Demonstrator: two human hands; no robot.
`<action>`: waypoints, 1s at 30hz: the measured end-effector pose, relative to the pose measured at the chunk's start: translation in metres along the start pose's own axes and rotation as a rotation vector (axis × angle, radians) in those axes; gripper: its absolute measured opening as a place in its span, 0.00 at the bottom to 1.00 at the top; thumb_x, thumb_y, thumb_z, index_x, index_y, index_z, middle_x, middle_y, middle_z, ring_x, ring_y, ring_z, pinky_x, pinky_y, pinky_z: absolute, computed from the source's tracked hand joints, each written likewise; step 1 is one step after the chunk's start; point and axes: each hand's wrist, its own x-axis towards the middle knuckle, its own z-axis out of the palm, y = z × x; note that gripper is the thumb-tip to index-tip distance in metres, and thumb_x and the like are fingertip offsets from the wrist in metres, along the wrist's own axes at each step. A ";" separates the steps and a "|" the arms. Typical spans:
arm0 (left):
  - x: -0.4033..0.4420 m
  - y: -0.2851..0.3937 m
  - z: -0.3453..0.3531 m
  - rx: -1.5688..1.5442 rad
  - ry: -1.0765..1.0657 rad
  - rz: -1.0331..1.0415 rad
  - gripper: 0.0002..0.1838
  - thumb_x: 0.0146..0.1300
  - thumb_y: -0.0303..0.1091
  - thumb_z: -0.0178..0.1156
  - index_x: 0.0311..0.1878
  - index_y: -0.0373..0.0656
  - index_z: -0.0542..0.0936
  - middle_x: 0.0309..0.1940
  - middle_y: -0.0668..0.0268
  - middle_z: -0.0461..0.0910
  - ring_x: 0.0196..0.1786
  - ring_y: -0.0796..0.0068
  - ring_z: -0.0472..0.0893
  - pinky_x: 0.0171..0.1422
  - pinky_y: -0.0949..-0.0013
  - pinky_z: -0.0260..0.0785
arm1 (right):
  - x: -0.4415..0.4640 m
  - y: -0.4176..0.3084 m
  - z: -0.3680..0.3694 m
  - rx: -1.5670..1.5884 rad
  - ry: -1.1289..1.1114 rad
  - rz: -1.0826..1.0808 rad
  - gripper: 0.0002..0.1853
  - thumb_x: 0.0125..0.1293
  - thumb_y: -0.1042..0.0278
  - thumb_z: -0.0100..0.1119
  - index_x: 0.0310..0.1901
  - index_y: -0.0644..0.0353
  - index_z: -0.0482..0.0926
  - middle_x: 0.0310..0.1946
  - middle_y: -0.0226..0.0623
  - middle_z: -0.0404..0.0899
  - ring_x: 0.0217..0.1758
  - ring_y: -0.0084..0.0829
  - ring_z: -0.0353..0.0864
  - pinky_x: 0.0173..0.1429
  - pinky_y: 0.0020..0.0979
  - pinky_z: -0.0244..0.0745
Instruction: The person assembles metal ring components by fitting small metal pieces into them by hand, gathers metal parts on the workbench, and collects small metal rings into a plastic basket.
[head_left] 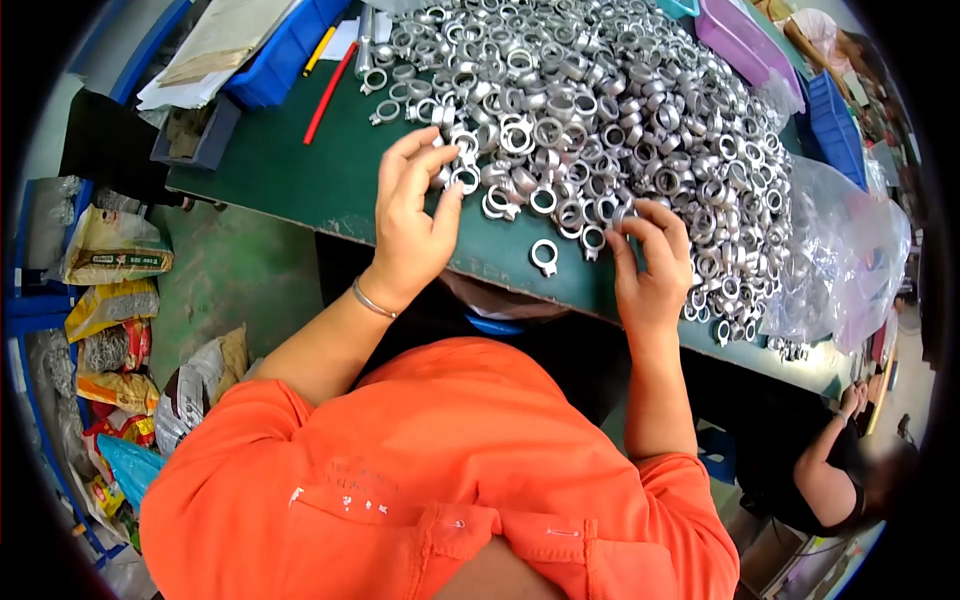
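Observation:
A large heap of silver metal ring clamps (590, 110), each with a small lug, covers the green table (290, 180). My left hand (415, 215), wearing a bracelet, curves its thumb and fingers around a metal ring clamp (465, 180) at the heap's left edge. My right hand (652, 262) pinches another ring clamp (622, 214) between thumb and fingers at the near side of the heap; the fingers partly hide it. Between my hands, a single loose ring clamp (544, 257) lies near the front edge of the table.
A red pen (330, 95) and a yellow pencil (320, 52) lie left of the heap, by a blue bin (275, 65) with papers. To the right are a clear plastic bag (835, 255) and a purple basket (740, 40). Another person's arm (825, 450) shows at lower right.

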 end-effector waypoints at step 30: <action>-0.050 0.045 -0.024 -0.683 -0.511 -0.362 0.06 0.53 0.20 0.65 0.35 0.35 0.79 0.33 0.68 0.74 0.31 0.86 0.70 0.32 0.81 0.63 | -0.050 -0.064 0.018 0.727 -0.174 0.222 0.17 0.58 0.85 0.56 0.50 0.66 0.70 0.46 0.42 0.74 0.46 0.29 0.77 0.48 0.26 0.74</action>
